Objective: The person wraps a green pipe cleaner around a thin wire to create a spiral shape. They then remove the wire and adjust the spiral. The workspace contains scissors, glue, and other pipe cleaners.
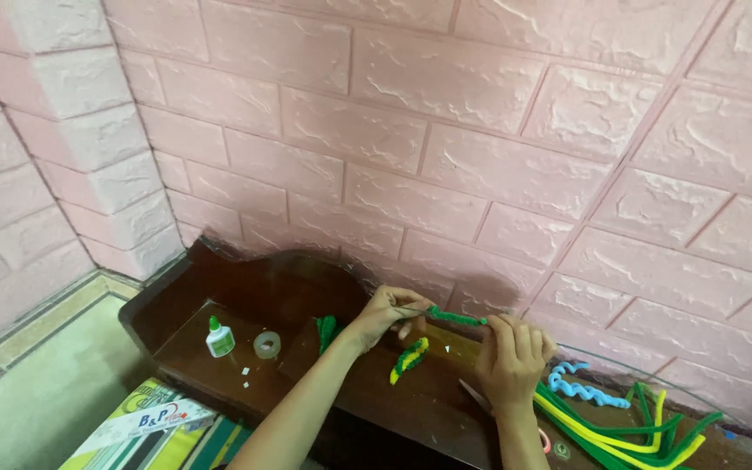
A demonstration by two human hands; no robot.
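My left hand (391, 311) and my right hand (513, 359) hold a green pipe cleaner (456, 317) stretched between them above a dark wooden ledge (245, 300). The left fingers pinch its thin left end; the right fingers grip its fuzzy right end. Below it a twisted yellow-and-green pipe cleaner piece (410, 358) lies on the wood. A folded green pipe cleaner (326, 331) lies just left of my left wrist.
A small white glue bottle with a green cap (219, 338) and a clear tape roll (266, 345) stand at the left of the ledge. A light blue curled pipe cleaner (578, 388) and a pile of green and yellow ones (637, 431) lie right. A pink brick-pattern wall (446, 130) rises behind.
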